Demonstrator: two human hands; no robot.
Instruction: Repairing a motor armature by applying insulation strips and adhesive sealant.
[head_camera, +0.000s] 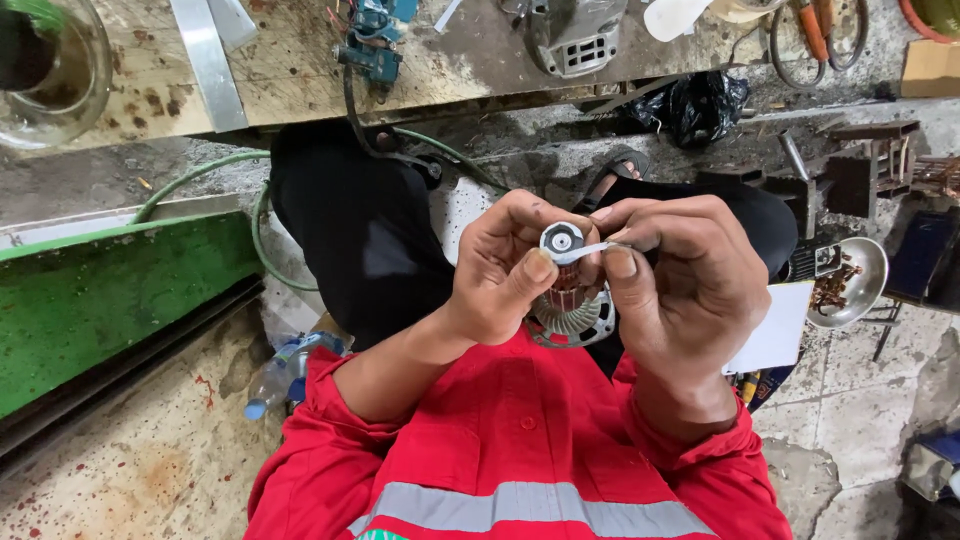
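Note:
I hold a small motor armature (570, 300) upright over my lap, with its bearing end (562, 240) facing me and a finned fan disc (575, 322) at its lower end. My left hand (505, 270) is wrapped around the armature's body, thumb pressed near the bearing. My right hand (685, 285) pinches a thin white strip (590, 251) that lies against the bearing's side. Red sleeves with a grey reflective band cover my arms and chest.
A worn wooden bench (300, 60) at the top carries a blue power tool part (372, 45), a grey motor housing (575, 35) and a glass jar (50, 60). A green panel (110, 300) lies left. A metal bowl (850, 285) of copper scraps sits right; a plastic bottle (280, 370) lies by my left elbow.

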